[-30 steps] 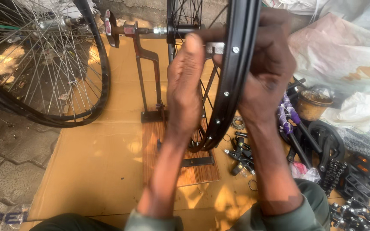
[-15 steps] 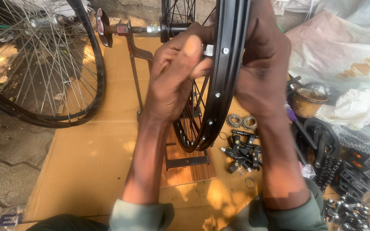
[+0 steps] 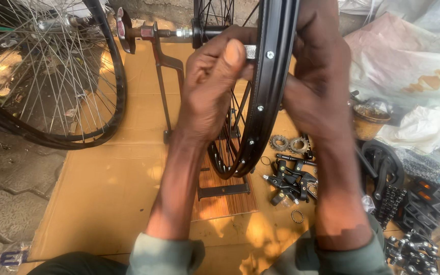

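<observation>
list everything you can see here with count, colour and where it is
wheel rim: 1, black, upright in the stand at top centre
truing stand: 1, dark metal, on the cardboard behind the left hand
spoked wheel: 1, silver spokes with black tyre, far left
cardboard sheet: 1, tan, under the stand
sprockets: 2, grey metal, on the cardboard right of the rim
black small parts: a heap, count unclear, below the sprockets
bowl: 1, brownish, right
left hand: 1, at the rim's left side
right hand: 1, at the rim's right side
</observation>
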Tool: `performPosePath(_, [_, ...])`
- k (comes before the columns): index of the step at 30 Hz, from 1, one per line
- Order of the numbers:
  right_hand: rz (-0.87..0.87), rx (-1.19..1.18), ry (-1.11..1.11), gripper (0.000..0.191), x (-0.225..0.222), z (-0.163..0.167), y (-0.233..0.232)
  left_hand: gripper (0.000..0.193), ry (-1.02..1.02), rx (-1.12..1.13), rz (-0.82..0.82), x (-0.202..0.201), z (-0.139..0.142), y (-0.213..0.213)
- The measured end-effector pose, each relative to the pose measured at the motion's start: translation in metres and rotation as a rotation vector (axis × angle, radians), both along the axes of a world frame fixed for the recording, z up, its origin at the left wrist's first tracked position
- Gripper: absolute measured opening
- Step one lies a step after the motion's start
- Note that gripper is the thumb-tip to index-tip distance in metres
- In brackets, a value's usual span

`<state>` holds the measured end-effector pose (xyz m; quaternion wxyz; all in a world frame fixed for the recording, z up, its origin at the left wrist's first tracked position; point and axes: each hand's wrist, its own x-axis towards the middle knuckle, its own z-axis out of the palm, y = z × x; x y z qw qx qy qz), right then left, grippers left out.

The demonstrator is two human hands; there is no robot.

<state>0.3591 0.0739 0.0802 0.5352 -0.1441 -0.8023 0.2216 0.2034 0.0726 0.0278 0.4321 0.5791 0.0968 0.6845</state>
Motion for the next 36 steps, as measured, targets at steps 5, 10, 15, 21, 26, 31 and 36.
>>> performPosePath(5, [-0.020,-0.175,-0.113,0.035,0.012,0.004,-0.010,0.062,0.013,-0.107,0.164,0.016,-0.015,0.023])
performPosePath(10, [-0.131,0.078,-0.137,0.039,0.007,-0.006,0.008,0.057,-0.055,-0.020,0.053,0.017,-0.004,0.018])
performPosePath(15, [-0.089,0.124,0.119,0.040,-0.014,-0.020,0.015,0.056,-0.188,-0.045,-0.069,0.004,0.000,-0.002])
performPosePath(21, [0.245,-0.263,0.071,0.054,0.000,0.000,-0.003,0.053,-0.051,0.015,0.060,0.009,-0.011,0.015])
performPosePath(26, [-0.036,-0.031,-0.103,0.047,0.002,0.003,0.002,0.046,-0.072,-0.073,0.065,0.016,-0.011,0.023])
performPosePath(31, [-0.204,0.201,0.059,0.047,-0.007,-0.015,0.019,0.029,-0.029,-0.025,0.571,0.013,-0.027,-0.022])
performPosePath(36, [0.032,0.203,0.112,0.034,-0.014,-0.022,0.039,0.031,0.423,0.190,0.984,0.022,-0.056,-0.079])
